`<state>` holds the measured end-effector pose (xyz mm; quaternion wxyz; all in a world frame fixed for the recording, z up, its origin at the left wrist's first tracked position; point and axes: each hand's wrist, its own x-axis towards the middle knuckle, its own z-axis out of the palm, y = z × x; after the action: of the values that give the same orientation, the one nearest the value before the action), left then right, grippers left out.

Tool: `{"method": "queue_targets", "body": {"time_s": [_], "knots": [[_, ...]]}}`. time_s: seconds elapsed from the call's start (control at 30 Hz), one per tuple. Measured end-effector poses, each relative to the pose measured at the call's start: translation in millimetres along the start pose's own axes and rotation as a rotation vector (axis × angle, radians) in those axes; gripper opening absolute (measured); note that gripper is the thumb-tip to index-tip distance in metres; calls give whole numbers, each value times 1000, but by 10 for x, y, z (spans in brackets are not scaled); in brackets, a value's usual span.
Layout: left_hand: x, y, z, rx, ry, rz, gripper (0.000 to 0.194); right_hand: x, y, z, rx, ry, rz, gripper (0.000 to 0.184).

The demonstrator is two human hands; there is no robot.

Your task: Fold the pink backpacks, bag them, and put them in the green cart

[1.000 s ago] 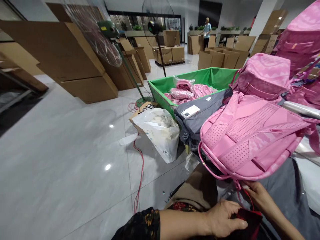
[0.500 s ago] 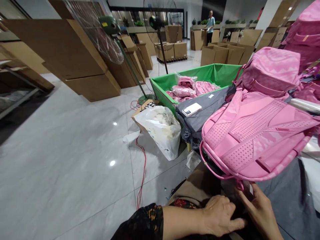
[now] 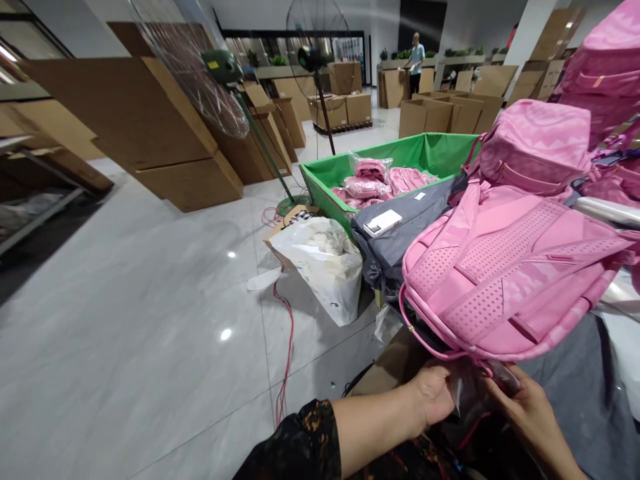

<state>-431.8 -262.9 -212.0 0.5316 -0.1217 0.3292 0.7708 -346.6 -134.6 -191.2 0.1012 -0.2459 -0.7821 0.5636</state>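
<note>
A pink backpack [image 3: 505, 273] lies back panel up on a grey-covered table [image 3: 570, 373], its top end toward me. Just under that end, my left hand [image 3: 435, 397] and my right hand [image 3: 523, 400] both pinch a thin clear plastic bag [image 3: 467, 390] between them. The fingers of both hands are closed on the plastic. A thin pink strap from the backpack hangs beside my right hand. More pink backpacks [image 3: 535, 147] are piled behind it on the right.
A white phone [image 3: 383, 223] lies on grey cloth beside a green bin [image 3: 345, 177] of bagged pink items. A white sack [image 3: 323, 263] and red cable [image 3: 285, 353] sit on the tiled floor. Cardboard boxes, standing fans and a distant person [image 3: 415, 63] fill the background.
My hands have left a dark red item low at the table edge and risen to the backpack's end. They now hold clear plastic there.
</note>
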Motion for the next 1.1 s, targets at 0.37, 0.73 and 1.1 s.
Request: {"method": "queue_targets", "body": {"time_s": [0.37,0.73,1.1], "knots": [[23,-94,58,186,462,283,44,-203,-199,-254,-583,340,-493,37],[-125,-33,135,-80,236,165,35,-302,-240,341,-1183,356,-854,25],[-283,41,169,93,224,271,25,-491,-44,346,-1182,336,-844,26]]}}
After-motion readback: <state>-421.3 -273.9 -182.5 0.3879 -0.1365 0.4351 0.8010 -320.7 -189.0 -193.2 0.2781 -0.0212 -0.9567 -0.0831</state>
